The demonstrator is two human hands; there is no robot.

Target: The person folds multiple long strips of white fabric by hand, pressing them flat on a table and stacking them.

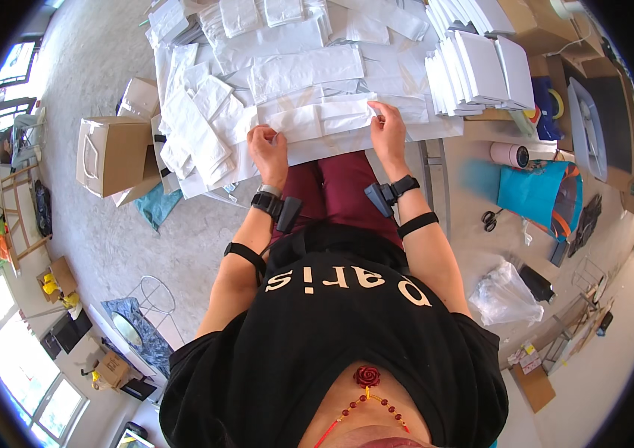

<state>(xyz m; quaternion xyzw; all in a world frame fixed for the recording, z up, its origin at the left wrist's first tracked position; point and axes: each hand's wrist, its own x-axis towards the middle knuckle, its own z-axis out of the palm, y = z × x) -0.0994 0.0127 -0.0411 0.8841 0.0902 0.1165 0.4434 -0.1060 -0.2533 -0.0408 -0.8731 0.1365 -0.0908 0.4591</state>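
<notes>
A long, thin white piece [298,123], looking like a flat plastic bag, lies along the near edge of the table with crosswise folds. My left hand [267,153] is closed on its left part, the fingertips pinched at the near edge. At the far right end, my right hand [388,133] pinches the upper corner between thumb and fingers. Beyond it lies another flat white piece [305,71]. To the left of my left hand, a loose pile of folded white pieces [190,131] overlaps on the table.
The table [447,128] carries more white pieces at the back and stacks of thick white folded packs [481,71] at the right. Cardboard boxes [111,153] stand to the left. On the right are a pink cylinder [509,154], a blue bag [529,190] and scissors [489,219].
</notes>
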